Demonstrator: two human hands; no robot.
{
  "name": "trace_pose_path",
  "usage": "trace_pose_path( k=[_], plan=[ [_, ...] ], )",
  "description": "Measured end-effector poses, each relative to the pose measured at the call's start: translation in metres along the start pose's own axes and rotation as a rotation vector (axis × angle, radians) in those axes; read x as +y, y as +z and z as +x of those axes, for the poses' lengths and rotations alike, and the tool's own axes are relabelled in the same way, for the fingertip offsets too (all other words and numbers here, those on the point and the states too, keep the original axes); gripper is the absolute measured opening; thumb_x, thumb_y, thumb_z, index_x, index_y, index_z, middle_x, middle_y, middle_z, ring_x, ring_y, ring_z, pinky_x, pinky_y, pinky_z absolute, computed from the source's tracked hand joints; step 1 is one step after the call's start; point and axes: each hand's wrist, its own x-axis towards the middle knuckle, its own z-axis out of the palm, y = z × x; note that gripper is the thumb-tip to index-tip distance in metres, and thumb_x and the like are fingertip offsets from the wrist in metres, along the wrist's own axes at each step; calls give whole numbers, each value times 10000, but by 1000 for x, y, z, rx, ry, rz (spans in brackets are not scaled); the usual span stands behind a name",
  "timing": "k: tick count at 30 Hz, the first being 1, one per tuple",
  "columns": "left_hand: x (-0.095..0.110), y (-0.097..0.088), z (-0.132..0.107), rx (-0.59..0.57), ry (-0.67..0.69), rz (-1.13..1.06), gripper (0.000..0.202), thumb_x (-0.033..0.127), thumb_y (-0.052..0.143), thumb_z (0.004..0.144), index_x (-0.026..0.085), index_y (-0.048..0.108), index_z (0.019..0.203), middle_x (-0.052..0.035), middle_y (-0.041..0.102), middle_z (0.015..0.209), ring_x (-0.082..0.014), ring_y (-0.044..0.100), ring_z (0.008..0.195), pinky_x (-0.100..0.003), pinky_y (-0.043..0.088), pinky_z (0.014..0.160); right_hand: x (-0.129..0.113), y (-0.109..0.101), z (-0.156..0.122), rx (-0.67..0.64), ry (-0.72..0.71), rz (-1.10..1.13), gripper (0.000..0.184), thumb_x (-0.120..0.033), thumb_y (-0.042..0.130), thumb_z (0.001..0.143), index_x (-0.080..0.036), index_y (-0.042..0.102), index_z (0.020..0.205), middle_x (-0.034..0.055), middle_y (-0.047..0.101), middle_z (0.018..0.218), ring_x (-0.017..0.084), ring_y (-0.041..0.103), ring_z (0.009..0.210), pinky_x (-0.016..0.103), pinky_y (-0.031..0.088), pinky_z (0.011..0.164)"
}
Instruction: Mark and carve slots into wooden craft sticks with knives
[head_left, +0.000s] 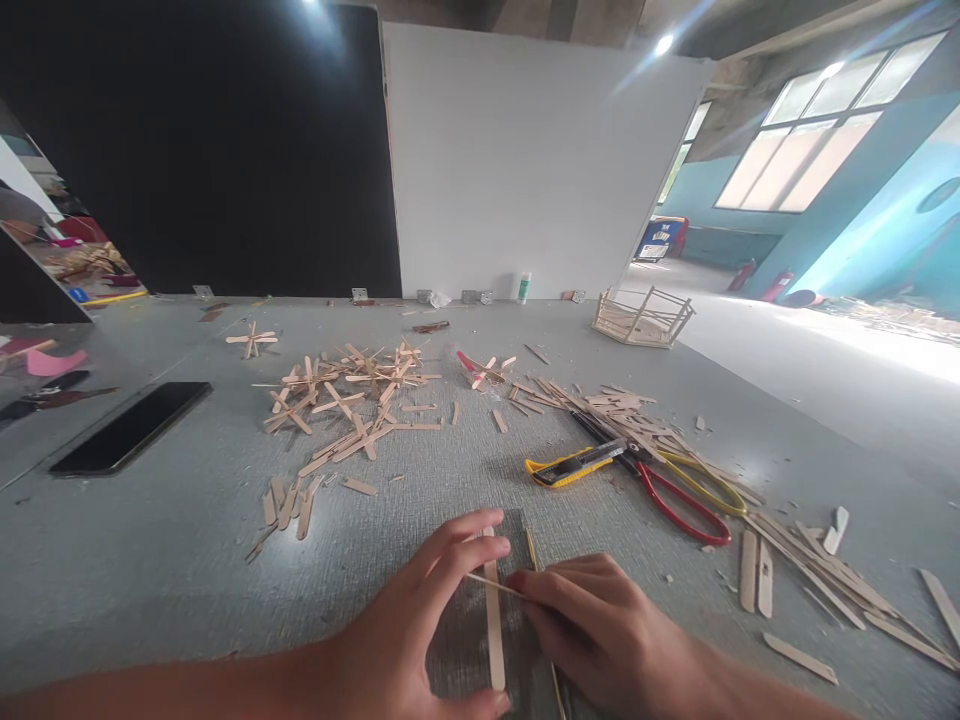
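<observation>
A wooden craft stick (493, 630) stands lengthwise between the fingertips and thumb of my left hand (397, 620), which grips it by its two ends. My right hand (604, 620) is closed, pinching a thin wooden sliver (486, 580) that crosses over the craft stick. Whether the sliver touches the stick I cannot tell. A narrow dark strip with a yellowish edge (532, 545) lies partly under my right hand, its middle hidden. Beyond the right hand are a yellow utility knife (574, 466) and pliers (686, 490) with red and yellow handles.
Crossed craft-stick pieces (345, 390) are heaped at centre left, with loose sticks (817, 570) strewn at right. A phone (133, 428) lies left. At the back stand a small glue tube (524, 288) and a stick-built frame (643, 318) near the table's right edge.
</observation>
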Motion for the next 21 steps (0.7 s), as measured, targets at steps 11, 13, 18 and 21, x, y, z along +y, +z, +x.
trace_pose_path(
  k=[11,13,18,21],
  plan=[
    [-9,2,0,57,-116,-48,853,200,804,725,326,411,1471,-120,329,1646,-403,434,1435,-571,452,1137,-2,-5,1,-44,-42,-20,242,-159,426,1084,-135,643,1189,40,708,697,134,656,565,268,494,561],
    [-14,3,-2,42,-96,-65,875,243,808,729,342,389,1491,-121,312,1655,-406,467,1396,-557,512,1077,-2,-6,2,-50,-52,-22,241,-164,405,1097,-131,620,1201,35,702,693,138,648,561,275,484,555],
    [-18,5,-3,36,-73,-68,902,226,787,736,382,355,1513,-102,282,1672,-404,462,1396,-551,535,1047,-2,-7,2,-92,-66,3,247,-184,377,1110,-135,597,1210,19,680,676,137,608,519,285,469,542],
    [-14,4,-1,17,-86,-68,900,219,766,750,377,340,1527,-109,244,1690,-412,420,1435,-542,535,1050,-1,-6,2,-108,-66,2,261,-187,361,1113,-136,597,1211,20,677,679,140,611,526,287,471,547]
  ],
)
